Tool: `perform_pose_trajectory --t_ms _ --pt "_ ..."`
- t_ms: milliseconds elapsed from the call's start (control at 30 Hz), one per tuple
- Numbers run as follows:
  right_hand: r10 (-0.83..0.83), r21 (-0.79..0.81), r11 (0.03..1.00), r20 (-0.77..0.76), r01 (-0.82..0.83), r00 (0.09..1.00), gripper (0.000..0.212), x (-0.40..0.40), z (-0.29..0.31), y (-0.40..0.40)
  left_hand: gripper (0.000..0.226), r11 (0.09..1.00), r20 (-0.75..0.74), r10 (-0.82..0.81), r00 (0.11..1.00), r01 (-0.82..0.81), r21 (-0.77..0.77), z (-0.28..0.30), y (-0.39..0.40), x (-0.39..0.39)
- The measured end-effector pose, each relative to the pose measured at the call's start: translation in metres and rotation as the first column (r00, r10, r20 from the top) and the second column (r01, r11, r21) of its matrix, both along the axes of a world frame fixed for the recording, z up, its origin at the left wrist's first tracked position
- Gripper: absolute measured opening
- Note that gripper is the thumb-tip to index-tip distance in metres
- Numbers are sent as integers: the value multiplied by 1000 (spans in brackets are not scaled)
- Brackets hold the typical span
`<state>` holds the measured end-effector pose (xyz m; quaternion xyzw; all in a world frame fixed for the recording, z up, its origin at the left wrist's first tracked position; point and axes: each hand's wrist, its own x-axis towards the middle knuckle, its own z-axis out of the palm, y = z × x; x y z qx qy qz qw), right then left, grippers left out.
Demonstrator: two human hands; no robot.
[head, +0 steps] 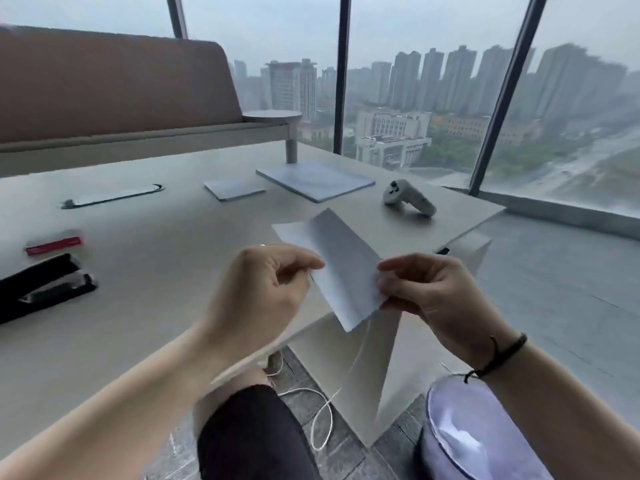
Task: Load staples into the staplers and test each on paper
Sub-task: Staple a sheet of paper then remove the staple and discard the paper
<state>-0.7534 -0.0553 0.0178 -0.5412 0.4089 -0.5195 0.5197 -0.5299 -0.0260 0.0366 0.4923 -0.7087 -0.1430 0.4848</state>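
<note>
Far left of the folded paper [343, 268], on the table [166, 271]: black stapler [38, 289], hinged open, magazine exposed; whether staples inside, cannot tell. Just behind the stapler, red-and-white staple box [55, 242], shut, contents hidden. Farther back and left of the paper, a flat dark-edged card [114, 195], then two grey pads [233, 189] lying flat. Left hand [263, 289] pinched shut on the paper's left edge, thumb against forefinger. Paper held in the air above the table's near corner, creased lengthwise, tilted. Behind and right of the paper, white controller [408, 200] on the table. Right hand [429, 292] pinched on the paper's right edge, dark cord at the wrist.
</note>
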Motion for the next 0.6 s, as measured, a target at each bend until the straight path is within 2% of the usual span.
perform_pose_trajectory --t_ms 167,300,433,600 --pt "-254 110 959 -68 260 965 18 -113 -66 7 20 978 148 -197 969 185 96 -57 -26 -118" --pt "-443 255 845 -158 469 883 18 -188 -152 12 25 852 272 -468 841 348 390 -139 -48 -204" --pt "-552 487 657 -209 575 807 19 -222 -250 20 32 687 293 -597 747 287 668 -220 -65 -252" --pt "-677 733 410 -155 543 720 28 -228 -335 12 32 574 295 -626 722 170 801 -274 -77 -262"
